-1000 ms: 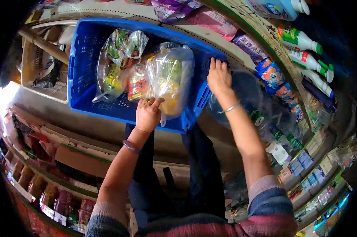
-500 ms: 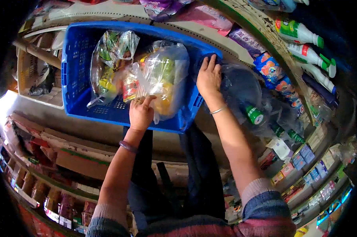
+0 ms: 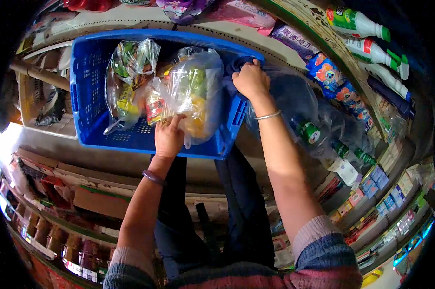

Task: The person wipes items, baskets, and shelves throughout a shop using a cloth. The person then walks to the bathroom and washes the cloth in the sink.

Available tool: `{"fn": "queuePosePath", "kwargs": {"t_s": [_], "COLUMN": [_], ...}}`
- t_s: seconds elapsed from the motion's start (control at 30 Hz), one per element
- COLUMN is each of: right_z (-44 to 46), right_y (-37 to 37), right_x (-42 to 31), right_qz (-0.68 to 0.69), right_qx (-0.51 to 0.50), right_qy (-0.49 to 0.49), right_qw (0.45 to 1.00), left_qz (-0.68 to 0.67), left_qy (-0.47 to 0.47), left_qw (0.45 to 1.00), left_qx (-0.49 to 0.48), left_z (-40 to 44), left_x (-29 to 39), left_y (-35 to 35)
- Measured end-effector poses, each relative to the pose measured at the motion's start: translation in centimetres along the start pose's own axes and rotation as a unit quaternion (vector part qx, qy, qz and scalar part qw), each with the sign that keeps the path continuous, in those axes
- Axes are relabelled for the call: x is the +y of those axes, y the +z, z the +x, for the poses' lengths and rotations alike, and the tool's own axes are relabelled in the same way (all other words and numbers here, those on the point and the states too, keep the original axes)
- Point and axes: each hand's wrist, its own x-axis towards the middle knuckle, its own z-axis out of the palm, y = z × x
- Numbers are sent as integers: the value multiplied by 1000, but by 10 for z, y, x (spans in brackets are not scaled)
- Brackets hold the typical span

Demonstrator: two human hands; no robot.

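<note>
A blue plastic basket (image 3: 90,137) lies across the upper middle. In it are a clear bag with green and yellow items (image 3: 126,91) at the left and a fuller clear bag with green and yellow contents (image 3: 193,96) at the right. A red and yellow packet (image 3: 154,107) shows between them. My left hand (image 3: 169,137) is closed on the lower edge of the fuller bag, beside the basket's near rim. At the basket's right end my right hand (image 3: 252,79) is closed on a dark blue cloth (image 3: 233,72); its fingertips are partly hidden.
Large clear plastic-wrapped bottles (image 3: 294,101) with green labels stand right of the basket. Spray bottles (image 3: 367,48) and detergent packs (image 3: 326,72) line the right shelf. A beige crate (image 3: 34,120) is at the left. Shelves of boxed goods (image 3: 367,192) run along the lower right.
My right hand has gone from lying with fingers spread on the basket's right end to closing on the dark cloth. The basket, bags and left hand appear shifted slightly left in view.
</note>
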Motion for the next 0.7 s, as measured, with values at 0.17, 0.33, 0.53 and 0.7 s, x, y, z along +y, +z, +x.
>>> {"fn": "queuePosePath", "kwargs": {"t_s": [0.17, 0.33, 0.53, 0.7], "right_z": [-7, -22, -24, -24], "right_y": [9, 33, 20, 31], "right_x": [3, -14, -4, 9], "right_qz": [52, 124, 231, 135], "right_qx": [54, 78, -8, 295], "right_qy": [6, 51, 83, -69], "right_qw": [997, 988, 969, 943], "left_qz": [-6, -2, -13, -10], "left_qy": [17, 4, 4, 21], "left_qw": [1000, 1000, 1000, 1000], "left_qx": [16, -11, -27, 3], "left_z": [1, 1, 4, 4], "left_x": [-3, -3, -4, -7], "left_y": [4, 2, 2, 6]}}
